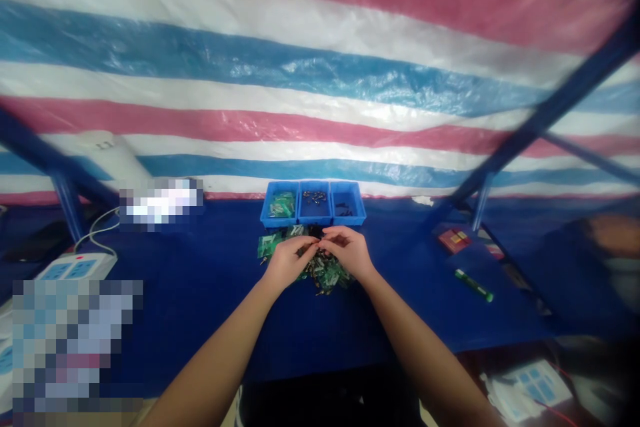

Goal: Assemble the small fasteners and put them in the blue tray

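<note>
My left hand and my right hand meet fingertip to fingertip above a loose pile of green and shiny small pieces. Both are closed in a pinch, and whatever is between the fingers is too small to make out. A flat green piece lies left of my left hand. Just beyond the hands stand three joined blue bins. Green pieces fill part of the left bin, small metallic parts lie in the middle bin, and a few dark slender parts are in the right bin.
On the blue table, a green tube-like object and a red box lie to the right. A power strip with cables sits left; another power strip is low right. Blue metal posts flank a striped sheet.
</note>
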Available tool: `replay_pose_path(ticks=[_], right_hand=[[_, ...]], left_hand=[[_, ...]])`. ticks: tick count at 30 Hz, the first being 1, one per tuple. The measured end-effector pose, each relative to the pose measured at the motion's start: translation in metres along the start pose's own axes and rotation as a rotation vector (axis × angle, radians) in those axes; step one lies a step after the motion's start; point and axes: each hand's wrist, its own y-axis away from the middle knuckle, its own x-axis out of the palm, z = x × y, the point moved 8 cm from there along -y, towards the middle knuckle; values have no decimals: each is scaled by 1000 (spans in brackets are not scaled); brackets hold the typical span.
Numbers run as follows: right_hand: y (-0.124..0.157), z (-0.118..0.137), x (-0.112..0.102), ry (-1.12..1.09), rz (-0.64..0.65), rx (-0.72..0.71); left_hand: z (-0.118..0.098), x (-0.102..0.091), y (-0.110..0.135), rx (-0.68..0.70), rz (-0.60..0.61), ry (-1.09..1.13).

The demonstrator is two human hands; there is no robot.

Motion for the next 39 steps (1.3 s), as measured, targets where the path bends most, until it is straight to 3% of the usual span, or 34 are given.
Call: replay_pose_path(ticks=[7, 14, 22, 39], right_hand=[[2, -5, 7, 7, 33, 7], [4, 9, 11, 273, 105, -155], [3, 9, 6, 262, 60, -153], [4, 16, 9, 359, 76, -211]], left_hand=[[4, 0, 3, -88, 16, 4], [7, 0, 3, -103, 21, 12], [4, -2, 2, -76, -13, 39], [7, 2, 1, -97, 70, -7]])
